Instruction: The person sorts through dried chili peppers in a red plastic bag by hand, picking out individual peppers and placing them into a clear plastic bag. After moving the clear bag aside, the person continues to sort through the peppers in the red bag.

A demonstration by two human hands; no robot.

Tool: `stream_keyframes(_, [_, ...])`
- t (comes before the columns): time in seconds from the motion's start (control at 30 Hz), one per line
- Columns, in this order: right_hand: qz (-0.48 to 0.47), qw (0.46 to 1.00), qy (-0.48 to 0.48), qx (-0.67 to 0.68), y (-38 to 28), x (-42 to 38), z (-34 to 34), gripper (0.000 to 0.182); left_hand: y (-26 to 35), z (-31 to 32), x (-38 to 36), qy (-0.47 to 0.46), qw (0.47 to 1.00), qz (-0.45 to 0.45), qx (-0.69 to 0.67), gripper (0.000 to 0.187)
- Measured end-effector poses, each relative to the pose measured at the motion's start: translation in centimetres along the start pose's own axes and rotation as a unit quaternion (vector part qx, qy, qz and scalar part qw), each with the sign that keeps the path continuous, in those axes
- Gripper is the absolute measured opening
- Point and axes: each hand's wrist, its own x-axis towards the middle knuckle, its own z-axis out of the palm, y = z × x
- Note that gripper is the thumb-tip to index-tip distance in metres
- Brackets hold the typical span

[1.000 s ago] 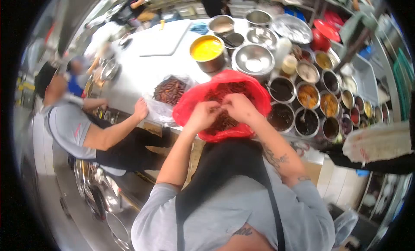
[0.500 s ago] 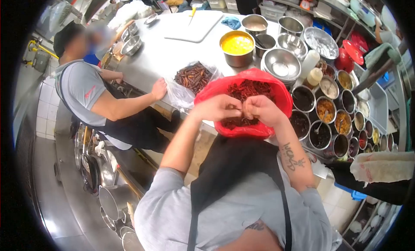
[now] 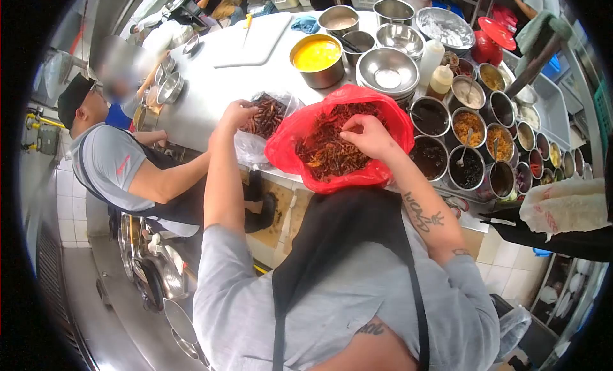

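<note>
In front of me a red plastic bag (image 3: pixel 276 152) stands with its mouth wide, filled with dark red, shredded-looking dried pieces (image 3: pixel 332 155). My right hand (image 3: pixel 369 136) is over this bag, thumb and fingers pinched together just above the pieces; whatever they hold is too small to make out. To the left lies a clear plastic bag (image 3: pixel 250 149) of long, dark reddish-brown pods that look like dried chillies (image 3: pixel 267 115). My left hand (image 3: pixel 236 113) is at this bag's left side, fingers bent together at the pods, their tips partly hidden.
A co-worker (image 3: pixel 121 160) stands close on my left, one arm behind my left forearm. Beyond the bags are a pot of yellow liquid (image 3: pixel 317 57), stacked steel bowls (image 3: pixel 388 71) and a white cutting board (image 3: pixel 252 42). Several sauce containers (image 3: pixel 466 166) line the right.
My hands were together over the red bag. Now they are apart: the left has moved left to the clear bag, while the right stays above the red one. The view has shifted.
</note>
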Motion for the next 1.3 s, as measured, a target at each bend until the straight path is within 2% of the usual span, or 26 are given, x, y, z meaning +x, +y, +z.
stream_keyframes(0.03, [-0.001, 1.000, 0.004, -0.004, -0.2, -0.2, -0.1, 0.022, -1.3, 0.8, 1.4, -0.002, 1.000, -0.004, -0.012, 0.056])
stream_keyframes(0.07, [-0.002, 1.000, 0.008, -0.009, -0.4, -0.2, -0.3, 0.023, -2.7, 1.4, 3.2, 0.034, 0.994, 0.029, 0.096, 0.072])
stream_keyframes(0.17, [0.010, 1.000, -0.003, -0.003, 0.0, -0.2, -0.7, 0.025, 0.6, 1.9, 1.3, 0.112, 0.984, 0.060, 0.121, 0.068])
stream_keyframes(0.2, [0.008, 1.000, 0.005, -0.026, 0.1, -0.3, -0.7, 0.026, 3.3, 0.6, -0.2, 0.041, 0.992, 0.045, 0.108, 0.081])
stream_keyframes(0.27, [0.002, 0.997, 0.017, -0.073, 0.1, 0.0, -0.6, 0.027, 2.0, 0.6, 2.6, 0.266, 0.942, 0.119, 0.163, 0.096])
stream_keyframes(0.3, [-0.001, 0.997, 0.013, -0.077, 0.2, 0.1, -0.5, 0.027, 4.2, -1.0, 0.8, 0.281, 0.938, 0.165, 0.120, 0.102])
stream_keyframes(0.33, [-0.001, 0.997, 0.010, -0.080, 0.4, 0.2, -0.3, 0.027, 8.5, -2.5, -3.6, 0.271, 0.944, 0.188, 0.024, 0.101])
stream_keyframes(0.37, [0.000, 0.997, 0.006, -0.083, 0.6, 0.0, 0.0, 0.027, 10.1, -4.5, -4.1, 0.253, 0.947, 0.189, -0.060, 0.100])
stream_keyframes(0.43, [0.009, 0.994, -0.010, -0.107, 0.3, -0.1, 0.2, 0.026, 13.2, -7.2, -5.8, 0.267, 0.933, 0.203, -0.134, 0.090])
stream_keyframes(0.53, [-0.008, 0.984, 0.005, -0.176, 0.3, 0.3, 0.1, 0.029, 15.0, -7.5, -7.0, 0.212, 0.947, 0.237, -0.056, 0.069])
stream_keyframes(0.57, [-0.016, 0.979, 0.018, -0.200, 0.5, 0.4, 0.0, 0.031, 14.2, -6.3, -7.2, 0.108, 0.950, 0.283, -0.082, 0.045])
stream_keyframes(0.6, [0.017, 0.974, 0.009, -0.225, 0.6, 0.8, -0.2, 0.039, 14.3, -4.2, -9.3, -0.048, 0.936, 0.328, -0.118, 0.037])
stream_keyframes(0.63, [0.052, 0.967, -0.001, -0.248, 0.7, 1.3, -0.7, 0.047, 14.4, -1.0, -11.4, -0.205, 0.929, 0.250, -0.178, 0.032])
stream_keyframes(0.67, [0.087, 0.958, -0.010, -0.273, 0.9, 1.4, -1.0, 0.056, 14.5, 1.9, -13.1, -0.345, 0.898, 0.245, -0.119, 0.035])
stream_keyframes(0.7, [0.108, 0.938, -0.050, -0.325, 1.3, 0.9, -0.8, 0.067, 14.4, 5.2, -13.7, -0.424, 0.853, 0.304, -0.024, 0.040])
stream_keyframes(0.73, [0.119, 0.912, -0.080, -0.384, 1.5, 0.9, -0.9, 0.078, 13.3, 8.7, -14.1, -0.386, 0.862, 0.326, 0.025, 0.045])
stream_keyframes(0.77, [0.130, 0.881, -0.109, -0.442, 1.2, 1.2, -1.3, 0.089, 11.5, 11.9, -13.5, -0.288, 0.859, 0.400, 0.140, 0.063])
stream_keyframes(0.8, [0.136, 0.888, -0.129, -0.420, 0.4, 0.5, -1.5, 0.107, 8.8, 15.4, -12.6, -0.172, 0.869, 0.390, 0.251, 0.082])
stream_keyframes(0.83, [0.152, 0.882, -0.135, -0.424, -0.4, 0.3, -1.5, 0.108, 8.3, 17.3, -12.8, -0.142, 0.893, 0.334, 0.266, 0.097])
stream_keyframes(0.9, [0.192, 0.870, -0.153, -0.428, -1.5, -0.6, -0.9, 0.110, 7.4, 19.4, -13.0, -0.055, 0.905, 0.325, 0.269, 0.101])
stream_keyframes(1.0, [0.170, 0.909, -0.119, -0.361, 0.1, 0.3, -0.8, 0.098, 7.4, 19.8, -12.7, -0.074, 0.930, 0.293, 0.209, 0.097])
stream_keyframes(1.1, [0.115, 0.954, -0.077, -0.266, 0.4, 0.9, -1.1, 0.078, 6.0, 19.6, -10.7, -0.080, 0.946, 0.310, 0.057, 0.093])
stream_keyframes(1.13, [0.095, 0.967, -0.068, -0.228, 0.4, 1.0, -1.1, 0.075, 5.8, 19.4, -10.2, -0.058, 0.943, 0.327, 0.017, 0.083])
stream_keyframes(1.2, [0.024, 0.989, -0.025, -0.142, -1.1, 0.5, -1.1, 0.062, 6.1, 18.0, -10.1, -0.095, 0.942, 0.304, -0.106, 0.078])
stream_keyframes(1.23, [0.023, 0.993, -0.019, -0.110, -1.2, 0.8, -1.3, 0.059, 6.7, 17.0, -10.6, -0.114, 0.935, 0.291, -0.168, 0.076])
stream_keyframes(1.3, [0.024, 0.999, -0.008, -0.046, -1.6, 1.3, -1.9, 0.054, 6.7, 16.3, -10.7, -0.089, 0.936, 0.274, -0.203, 0.066])
